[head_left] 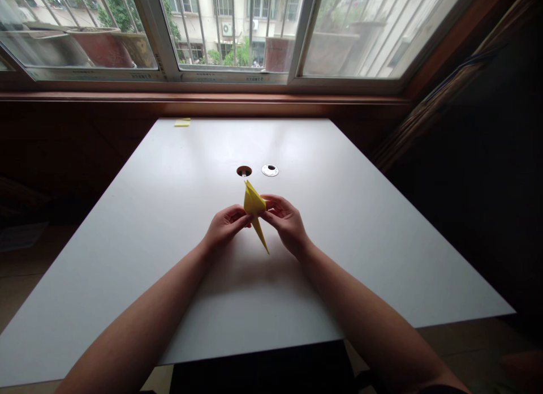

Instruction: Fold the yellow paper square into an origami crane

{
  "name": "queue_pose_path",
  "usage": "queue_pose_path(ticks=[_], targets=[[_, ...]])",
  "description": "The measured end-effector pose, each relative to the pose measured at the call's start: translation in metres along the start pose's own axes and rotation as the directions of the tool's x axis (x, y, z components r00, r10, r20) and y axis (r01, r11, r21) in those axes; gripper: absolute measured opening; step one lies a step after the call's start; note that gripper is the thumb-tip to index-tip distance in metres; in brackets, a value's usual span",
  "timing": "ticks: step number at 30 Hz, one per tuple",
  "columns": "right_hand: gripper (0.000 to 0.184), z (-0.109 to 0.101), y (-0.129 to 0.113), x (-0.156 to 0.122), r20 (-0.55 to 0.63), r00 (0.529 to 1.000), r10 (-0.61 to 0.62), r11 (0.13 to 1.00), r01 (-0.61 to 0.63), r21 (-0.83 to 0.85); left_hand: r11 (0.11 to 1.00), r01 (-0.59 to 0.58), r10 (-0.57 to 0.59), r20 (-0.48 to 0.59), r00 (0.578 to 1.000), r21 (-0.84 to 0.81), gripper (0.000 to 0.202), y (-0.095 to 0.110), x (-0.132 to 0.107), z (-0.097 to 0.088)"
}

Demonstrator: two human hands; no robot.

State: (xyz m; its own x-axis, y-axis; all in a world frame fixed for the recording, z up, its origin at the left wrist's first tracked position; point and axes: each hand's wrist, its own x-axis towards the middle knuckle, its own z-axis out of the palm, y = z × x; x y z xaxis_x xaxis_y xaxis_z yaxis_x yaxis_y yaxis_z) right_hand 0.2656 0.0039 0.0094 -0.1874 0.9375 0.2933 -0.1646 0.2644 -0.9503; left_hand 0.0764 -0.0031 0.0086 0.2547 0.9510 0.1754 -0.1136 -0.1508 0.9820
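A folded yellow paper piece point(254, 208) with pointed ends is held up above the middle of the white table point(169, 213). My left hand point(225, 226) pinches it from the left, fingers closed on its middle. My right hand point(285, 221) pinches it from the right, thumb and fingers closed on the same fold. One point of the paper sticks up and away, the other hangs down between my wrists.
A round cable hole point(244, 171) and its white cap point(270, 170) lie just beyond the paper. A small yellow paper pad point(182, 122) rests at the table's far edge. A dark wooden sill and windows run behind; a dark curtain hangs at the right.
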Motion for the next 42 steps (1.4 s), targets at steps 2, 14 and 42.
queue_pose_path(ticks=[2, 14, 42], targets=[[0.039, 0.0, 0.001, 0.0, -0.011, 1.0, -0.011, 1.0, 0.011, -0.005, 1.0, -0.005, 0.005, -0.001, 1.0, 0.001, 0.029, 0.0, 0.0, 0.0], [0.028, -0.002, 0.001, 0.002, 0.059, 0.996, 0.06, 0.998, -0.059, -0.014, 0.998, -0.053, 0.053, 0.0, 0.999, -0.025, 0.034, -0.005, 0.002, -0.001], [0.02, 0.0, 0.002, 0.002, 0.01, 1.0, -0.001, 0.998, 0.001, -0.059, 0.929, -0.323, 0.334, -0.033, 0.942, 0.178, 0.016, -0.003, 0.002, -0.005]])
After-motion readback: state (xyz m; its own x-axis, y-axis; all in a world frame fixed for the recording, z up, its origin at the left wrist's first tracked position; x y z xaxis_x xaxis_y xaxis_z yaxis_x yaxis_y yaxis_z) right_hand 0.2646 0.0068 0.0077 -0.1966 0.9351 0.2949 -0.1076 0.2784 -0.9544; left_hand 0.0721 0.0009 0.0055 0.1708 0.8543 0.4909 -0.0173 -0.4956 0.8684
